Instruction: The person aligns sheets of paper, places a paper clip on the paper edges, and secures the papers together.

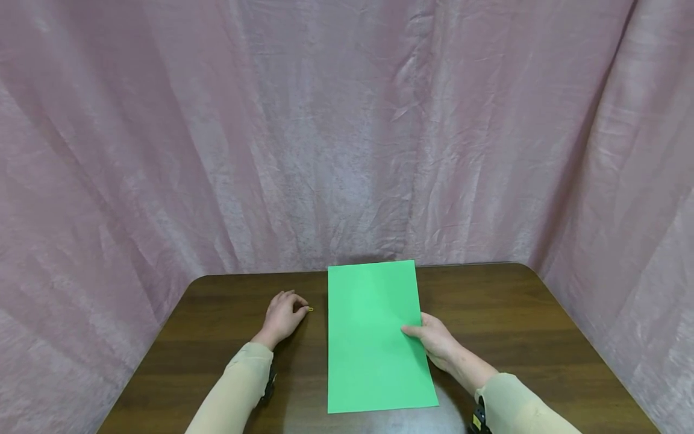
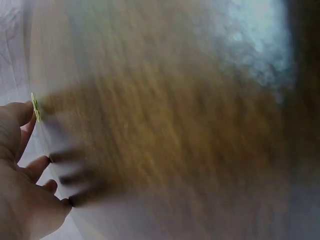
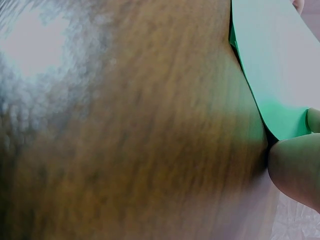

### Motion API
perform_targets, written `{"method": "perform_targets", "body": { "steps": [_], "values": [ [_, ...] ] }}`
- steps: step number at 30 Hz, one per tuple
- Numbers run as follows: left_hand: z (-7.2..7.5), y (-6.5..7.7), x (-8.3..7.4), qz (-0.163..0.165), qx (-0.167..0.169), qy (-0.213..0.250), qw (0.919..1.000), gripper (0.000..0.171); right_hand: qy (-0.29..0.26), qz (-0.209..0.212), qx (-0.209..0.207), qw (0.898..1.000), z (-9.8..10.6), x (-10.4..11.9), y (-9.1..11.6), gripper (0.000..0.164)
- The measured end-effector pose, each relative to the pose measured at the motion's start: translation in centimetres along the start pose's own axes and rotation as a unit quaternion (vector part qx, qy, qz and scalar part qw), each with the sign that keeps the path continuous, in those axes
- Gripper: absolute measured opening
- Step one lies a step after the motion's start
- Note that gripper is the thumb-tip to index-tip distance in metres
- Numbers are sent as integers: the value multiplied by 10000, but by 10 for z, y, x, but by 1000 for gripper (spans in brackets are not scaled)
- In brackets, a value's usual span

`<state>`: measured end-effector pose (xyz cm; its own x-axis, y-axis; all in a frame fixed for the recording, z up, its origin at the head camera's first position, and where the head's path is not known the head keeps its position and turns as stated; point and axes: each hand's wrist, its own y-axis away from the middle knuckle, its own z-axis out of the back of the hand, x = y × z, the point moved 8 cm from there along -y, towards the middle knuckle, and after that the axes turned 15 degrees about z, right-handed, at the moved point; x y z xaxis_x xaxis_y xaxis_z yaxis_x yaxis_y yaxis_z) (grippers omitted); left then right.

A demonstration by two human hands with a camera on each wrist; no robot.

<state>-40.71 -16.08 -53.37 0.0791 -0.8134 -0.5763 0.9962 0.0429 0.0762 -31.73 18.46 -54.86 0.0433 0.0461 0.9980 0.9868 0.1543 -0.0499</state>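
Observation:
My left hand [image 1: 281, 316] is over the left part of the table and pinches a small yellow paper clip [image 1: 311, 309] between thumb and fingertips. In the left wrist view the clip [image 2: 35, 107] appears edge-on as a thin yellow-green strip, and the other fingertips reach down to the tabletop. A bright green sheet of paper [image 1: 374, 361] lies in the middle, its long sides running away from me. On its right edge my right hand [image 1: 441, 343] grips it, thumb on top and the other fingers underneath, mostly hidden. That edge bends upward in the right wrist view.
The brown wooden table [image 1: 520, 325] has rounded far corners. Behind it and along the right hangs a pink velvety curtain [image 1: 347, 132]. Dark bands with devices [image 1: 479, 416] sit at both wrists, below pale sleeves.

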Motion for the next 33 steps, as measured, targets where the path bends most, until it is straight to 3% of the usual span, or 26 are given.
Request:
{"method": "perform_targets", "body": {
  "steps": [33],
  "values": [
    [-4, 0, -1, 201, -225, -90, 9995, 10, 111, -80, -74, 9999, 1, -1, 2, 47]
  ]
}}
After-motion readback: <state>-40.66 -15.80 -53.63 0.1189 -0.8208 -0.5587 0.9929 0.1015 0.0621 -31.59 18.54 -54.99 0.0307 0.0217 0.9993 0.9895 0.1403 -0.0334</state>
